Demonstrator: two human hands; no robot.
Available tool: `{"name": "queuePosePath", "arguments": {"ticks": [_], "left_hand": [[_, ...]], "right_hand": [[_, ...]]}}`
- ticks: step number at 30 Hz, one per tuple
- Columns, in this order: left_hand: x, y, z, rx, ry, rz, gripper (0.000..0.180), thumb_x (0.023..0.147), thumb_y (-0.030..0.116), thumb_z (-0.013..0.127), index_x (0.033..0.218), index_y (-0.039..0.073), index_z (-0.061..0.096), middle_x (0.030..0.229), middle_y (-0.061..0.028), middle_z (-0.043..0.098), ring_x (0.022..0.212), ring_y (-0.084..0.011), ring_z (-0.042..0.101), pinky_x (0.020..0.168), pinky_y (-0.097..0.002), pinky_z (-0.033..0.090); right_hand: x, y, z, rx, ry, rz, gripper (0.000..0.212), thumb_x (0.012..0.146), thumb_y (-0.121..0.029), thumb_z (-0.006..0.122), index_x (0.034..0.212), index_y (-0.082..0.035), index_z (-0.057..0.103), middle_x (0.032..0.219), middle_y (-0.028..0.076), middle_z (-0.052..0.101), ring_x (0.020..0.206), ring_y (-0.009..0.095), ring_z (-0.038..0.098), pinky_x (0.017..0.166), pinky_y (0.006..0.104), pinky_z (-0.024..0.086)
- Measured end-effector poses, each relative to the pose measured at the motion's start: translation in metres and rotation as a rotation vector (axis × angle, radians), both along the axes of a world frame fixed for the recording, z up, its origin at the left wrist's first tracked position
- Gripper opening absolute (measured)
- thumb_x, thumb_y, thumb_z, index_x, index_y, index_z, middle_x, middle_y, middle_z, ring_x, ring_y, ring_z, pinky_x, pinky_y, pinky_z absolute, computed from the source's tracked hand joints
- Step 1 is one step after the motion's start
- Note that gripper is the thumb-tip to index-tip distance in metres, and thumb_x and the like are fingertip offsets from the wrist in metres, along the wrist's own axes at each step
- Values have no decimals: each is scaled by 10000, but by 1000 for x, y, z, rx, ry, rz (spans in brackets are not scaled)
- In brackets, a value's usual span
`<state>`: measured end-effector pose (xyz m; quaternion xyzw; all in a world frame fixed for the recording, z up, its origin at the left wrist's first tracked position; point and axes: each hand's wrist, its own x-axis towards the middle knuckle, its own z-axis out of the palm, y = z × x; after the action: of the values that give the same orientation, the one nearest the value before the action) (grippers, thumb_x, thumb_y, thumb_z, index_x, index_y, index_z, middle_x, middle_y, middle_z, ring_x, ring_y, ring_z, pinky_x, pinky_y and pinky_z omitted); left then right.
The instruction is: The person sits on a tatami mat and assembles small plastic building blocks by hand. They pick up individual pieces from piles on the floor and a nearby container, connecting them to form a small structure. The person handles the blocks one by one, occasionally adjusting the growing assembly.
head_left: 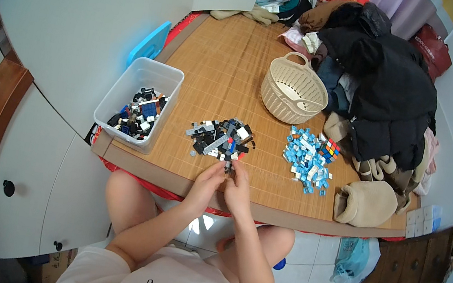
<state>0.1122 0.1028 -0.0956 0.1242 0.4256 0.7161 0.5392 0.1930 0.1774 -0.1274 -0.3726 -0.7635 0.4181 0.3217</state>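
Observation:
My left hand (pixel 207 184) and my right hand (pixel 238 189) meet at the near edge of the bamboo mat (pixel 202 70). Their fingertips pinch a small grey building brick (pixel 228 167) between them; its exact shape is too small to make out. Just beyond the fingers lies a loose pile of building bricks (pixel 217 140), mostly black, grey and white, with a few blue and red ones. To the left stands a clear plastic bin (pixel 169 74), with more mixed bricks (pixel 146 111) inside.
A blue lid (pixel 149 45) leans behind the bin. On the right are blue and white keycap-like pieces (pixel 305 158), a colourful puzzle cube (pixel 329 150) and a beige basket (pixel 282 82). Heaped clothes (pixel 386 71) and a rolled beige cloth (pixel 367 202) bound the right side.

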Motion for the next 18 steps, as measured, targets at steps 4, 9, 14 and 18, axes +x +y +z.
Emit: {"name": "queuePosePath", "arguments": {"ticks": [4, 9, 14, 18], "left_hand": [[-1, 8, -2, -13, 8, -15, 507, 869, 29, 391, 1351, -58, 260, 1395, -190, 293, 1318, -228, 259, 1064, -318, 236], [1, 11, 10, 10, 3, -73, 509, 861, 23, 395, 1345, -65, 265, 1373, -186, 321, 1284, -224, 313, 1049, -316, 263], [3, 14, 0, -12, -1, -39, 488, 858, 29, 385, 1332, -52, 304, 1334, -159, 383, 1211, -199, 405, 1007, -295, 318], [5, 13, -3, 21, -56, -1, 482, 868, 25, 389, 1330, -69, 290, 1333, -186, 373, 1232, -216, 388, 1021, -304, 313]], "right_hand": [[-9, -8, 1, -63, -16, -83, 480, 768, 67, 415, 1246, 26, 425, 1215, 192, 446, 1142, 303, 436, 994, 335, 323], [-13, -10, 0, -184, 89, -86, 488, 782, 62, 397, 1268, 18, 409, 1222, 181, 447, 1138, 272, 440, 980, 319, 333], [-19, -16, 5, -472, 336, -126, 497, 806, 75, 362, 1298, 9, 382, 1267, 152, 434, 1156, 229, 431, 980, 293, 331], [-19, -24, 23, -635, 545, -149, 487, 827, 92, 346, 1308, 18, 359, 1310, 149, 397, 1189, 213, 411, 998, 293, 327]]}}
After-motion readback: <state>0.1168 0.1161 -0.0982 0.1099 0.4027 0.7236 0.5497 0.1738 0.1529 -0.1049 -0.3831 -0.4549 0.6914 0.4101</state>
